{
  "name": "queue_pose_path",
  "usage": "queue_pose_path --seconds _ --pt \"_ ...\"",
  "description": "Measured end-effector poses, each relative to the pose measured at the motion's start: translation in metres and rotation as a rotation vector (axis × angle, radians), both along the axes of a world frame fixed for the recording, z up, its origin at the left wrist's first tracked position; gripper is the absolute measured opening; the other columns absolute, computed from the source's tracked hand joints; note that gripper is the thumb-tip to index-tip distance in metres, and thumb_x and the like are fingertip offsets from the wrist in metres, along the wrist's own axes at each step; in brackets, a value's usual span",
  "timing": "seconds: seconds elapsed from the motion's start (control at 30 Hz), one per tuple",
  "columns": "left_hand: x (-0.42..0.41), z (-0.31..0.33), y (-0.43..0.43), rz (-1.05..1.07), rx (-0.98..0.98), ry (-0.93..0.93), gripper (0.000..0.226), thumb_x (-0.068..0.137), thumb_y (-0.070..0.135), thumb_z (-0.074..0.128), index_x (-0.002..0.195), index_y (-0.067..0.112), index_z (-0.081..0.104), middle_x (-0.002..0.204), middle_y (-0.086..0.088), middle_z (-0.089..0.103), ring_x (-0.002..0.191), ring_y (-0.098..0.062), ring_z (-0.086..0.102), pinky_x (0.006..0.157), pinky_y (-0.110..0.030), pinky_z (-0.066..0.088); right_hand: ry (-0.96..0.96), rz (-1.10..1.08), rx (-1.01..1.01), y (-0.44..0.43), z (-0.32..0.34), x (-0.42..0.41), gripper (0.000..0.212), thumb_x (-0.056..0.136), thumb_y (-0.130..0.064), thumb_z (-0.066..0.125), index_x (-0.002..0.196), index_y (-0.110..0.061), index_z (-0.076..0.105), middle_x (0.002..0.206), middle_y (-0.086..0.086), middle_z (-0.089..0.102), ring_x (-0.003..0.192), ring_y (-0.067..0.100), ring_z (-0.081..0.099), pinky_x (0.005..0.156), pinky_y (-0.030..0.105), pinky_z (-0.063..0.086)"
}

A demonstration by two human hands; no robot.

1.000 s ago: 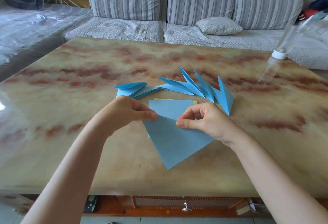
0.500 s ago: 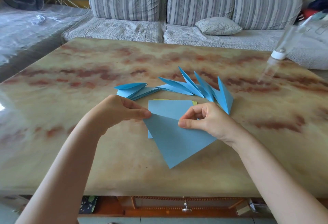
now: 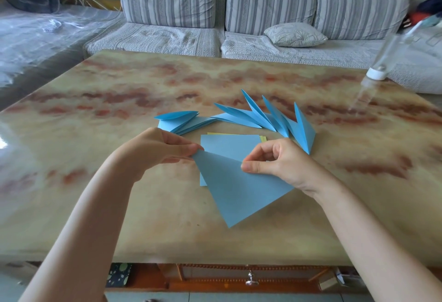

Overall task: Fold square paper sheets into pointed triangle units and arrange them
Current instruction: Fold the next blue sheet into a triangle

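A blue square paper sheet is held just above the marble table, one corner pointing toward me. My left hand pinches its left corner, and my right hand pinches its upper edge with thumb and curled fingers. Beneath it lies a stack of flat sheets, blue on top with yellow edges showing. Behind the stack, several folded pointed blue units fan out in a row. To their left lies a pile of folded blue pieces.
An upturned clear bottle with a white cap stands at the table's far right corner. A striped sofa with a cushion runs behind the table. A drawer with a metal knob shows below the near edge.
My left hand has slid left and a little up along the sheet to its corner, so more of the sheet's upper edge shows. My right hand keeps its pinch.
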State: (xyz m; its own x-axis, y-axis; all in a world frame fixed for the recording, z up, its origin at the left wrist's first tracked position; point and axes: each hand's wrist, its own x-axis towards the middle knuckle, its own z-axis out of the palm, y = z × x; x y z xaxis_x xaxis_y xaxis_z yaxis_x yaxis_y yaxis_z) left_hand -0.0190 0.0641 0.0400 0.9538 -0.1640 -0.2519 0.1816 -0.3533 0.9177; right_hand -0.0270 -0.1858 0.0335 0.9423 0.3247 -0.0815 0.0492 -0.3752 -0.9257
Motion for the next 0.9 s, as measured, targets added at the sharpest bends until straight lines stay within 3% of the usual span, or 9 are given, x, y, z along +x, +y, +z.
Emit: queue_pose_path --seconds 0.13,0.23,0.4,0.5,0.6,0.73,0.83,0.9 --pt "0.003 -0.003 0.006 0.053 0.041 -0.058 0.015 0.088 0.017 0.065 0.092 0.026 0.076 0.089 0.007 0.076 0.097 -0.006 0.064 0.087 -0.022 0.045 0.010 -0.048 -0.005 -0.004 -0.004 0.001 0.008 0.075 -0.013 0.079 0.074 -0.013 0.071 0.069 -0.006 0.070 0.068 0.001 0.063 0.070 0.009 0.047" --pt "0.002 -0.003 0.008 0.074 0.016 -0.072 0.014 0.091 0.020 0.061 0.096 0.023 0.074 0.090 0.007 0.076 0.095 -0.002 0.067 0.095 -0.028 0.046 0.010 -0.157 0.078 -0.009 -0.006 0.002 0.008 0.075 -0.015 0.079 0.075 -0.015 0.071 0.071 -0.006 0.070 0.069 0.001 0.063 0.069 0.007 0.044" --pt "-0.002 -0.003 -0.015 0.112 -0.228 -0.063 0.030 0.097 0.038 0.044 0.110 0.020 0.064 0.104 0.000 0.074 0.094 -0.011 0.070 0.089 -0.032 0.053 0.084 -0.306 0.282 -0.001 -0.011 0.004 0.007 0.076 -0.016 0.078 0.074 -0.017 0.071 0.077 0.000 0.072 0.076 0.012 0.065 0.080 0.026 0.048" --pt "-0.006 -0.006 -0.033 0.049 -0.242 -0.067 0.030 0.093 0.036 0.051 0.116 0.020 0.064 0.103 0.000 0.074 0.093 -0.014 0.071 0.082 -0.028 0.057 0.134 -0.340 0.346 0.008 -0.013 0.002 0.006 0.078 -0.016 0.075 0.076 -0.016 0.069 0.075 0.000 0.072 0.069 0.012 0.064 0.072 0.026 0.048" --pt "-0.008 -0.012 -0.042 0.083 -0.244 -0.123 0.016 0.094 0.014 0.057 0.106 0.017 0.067 0.089 0.002 0.075 0.077 -0.010 0.071 0.067 -0.021 0.057 0.149 -0.310 0.336 0.012 -0.014 0.000 0.005 0.080 -0.018 0.073 0.080 -0.016 0.069 0.076 -0.003 0.071 0.067 0.010 0.062 0.065 0.023 0.045" --pt "-0.006 -0.015 -0.042 0.135 -0.244 -0.167 0.017 0.094 0.007 0.056 0.094 0.020 0.068 0.077 0.009 0.074 0.065 -0.005 0.068 0.060 -0.018 0.055 0.072 -0.192 0.269 0.007 -0.014 0.001 0.010 0.089 -0.022 0.064 0.092 -0.016 0.071 0.084 -0.003 0.072 0.070 0.011 0.063 0.061 0.019 0.048" --pt "-0.004 -0.017 -0.040 0.138 -0.226 -0.177 0.018 0.094 0.007 0.056 0.094 0.021 0.068 0.075 0.011 0.073 0.063 -0.003 0.067 0.059 -0.017 0.054 -0.110 -0.082 0.247 -0.004 -0.011 0.004 0.022 0.093 -0.002 0.057 0.103 -0.018 0.069 0.102 -0.002 0.072 0.080 0.015 0.067 0.069 0.024 0.053" --pt "-0.002 -0.018 -0.037 0.135 -0.223 -0.169 0.018 0.094 0.008 0.056 0.094 0.023 0.067 0.076 0.012 0.072 0.065 -0.001 0.066 0.061 -0.016 0.054 -0.197 0.033 0.194 -0.010 -0.011 0.005 0.035 0.088 0.007 0.059 0.098 -0.024 0.073 0.115 -0.009 0.067 0.095 0.014 0.065 0.079 0.028 0.053"
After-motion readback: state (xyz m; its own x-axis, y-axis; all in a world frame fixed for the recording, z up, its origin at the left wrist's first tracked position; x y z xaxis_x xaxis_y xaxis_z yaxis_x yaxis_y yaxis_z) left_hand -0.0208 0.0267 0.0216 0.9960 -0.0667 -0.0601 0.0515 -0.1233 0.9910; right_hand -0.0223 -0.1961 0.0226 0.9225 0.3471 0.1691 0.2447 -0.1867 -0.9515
